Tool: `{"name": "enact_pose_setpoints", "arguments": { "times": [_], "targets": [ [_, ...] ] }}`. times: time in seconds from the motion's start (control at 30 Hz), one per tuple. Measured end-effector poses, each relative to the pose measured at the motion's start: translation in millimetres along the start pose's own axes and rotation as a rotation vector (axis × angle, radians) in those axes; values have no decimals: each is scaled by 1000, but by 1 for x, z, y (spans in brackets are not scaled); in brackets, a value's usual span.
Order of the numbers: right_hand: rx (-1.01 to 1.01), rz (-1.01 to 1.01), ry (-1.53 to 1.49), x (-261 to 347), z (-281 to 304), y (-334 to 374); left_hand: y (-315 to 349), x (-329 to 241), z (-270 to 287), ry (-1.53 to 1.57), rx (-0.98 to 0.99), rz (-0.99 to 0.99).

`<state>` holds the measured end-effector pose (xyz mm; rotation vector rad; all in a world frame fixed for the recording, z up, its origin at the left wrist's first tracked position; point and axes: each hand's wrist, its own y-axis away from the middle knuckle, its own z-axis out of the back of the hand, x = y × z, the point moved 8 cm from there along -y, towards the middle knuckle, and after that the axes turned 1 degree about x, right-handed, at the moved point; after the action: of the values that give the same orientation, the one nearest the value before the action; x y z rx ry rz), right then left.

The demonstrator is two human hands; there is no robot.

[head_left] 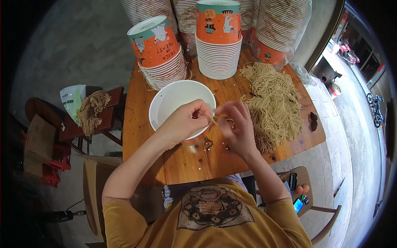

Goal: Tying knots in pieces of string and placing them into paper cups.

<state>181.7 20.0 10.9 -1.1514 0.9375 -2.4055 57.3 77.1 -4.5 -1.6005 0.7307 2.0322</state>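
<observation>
A white paper bucket (182, 85) with an orange outside stands open end up on the wooden table, close in front of me. My left hand (187, 120) reaches over its near right rim. Its thumb and index finger are pinched together on a thin tan cord (214, 119) at the rim. Just to the right, my right hand (236, 129) has its fingers curled around the cord's other part; they are somewhat blurred. A large heap of tan cords (275, 105) lies right of my right hand.
Stacked orange-and-green buckets (218, 25) stand at the back, with a leaning stack (154, 41) to their left and a plastic-wrapped stack (279, 29) to their right. Two dark pieces (313, 120) lie near the table's right edge. A stool (78, 129) with more cords stands left.
</observation>
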Motion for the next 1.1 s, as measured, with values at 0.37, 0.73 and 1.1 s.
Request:
{"name": "enact_pose_setpoints", "arguments": {
  "times": [0.37,0.73,1.1],
  "targets": [
    [228,-406,-384,-16,-12,11,-4,8,6,18,4,17],
    [184,-443,-446,-26,-15,8,-4,1,3,37,-20,-46],
    [138,-253,-220,-10,-6,4,-1,2,1,-81,-28,-49]
  ]
}}
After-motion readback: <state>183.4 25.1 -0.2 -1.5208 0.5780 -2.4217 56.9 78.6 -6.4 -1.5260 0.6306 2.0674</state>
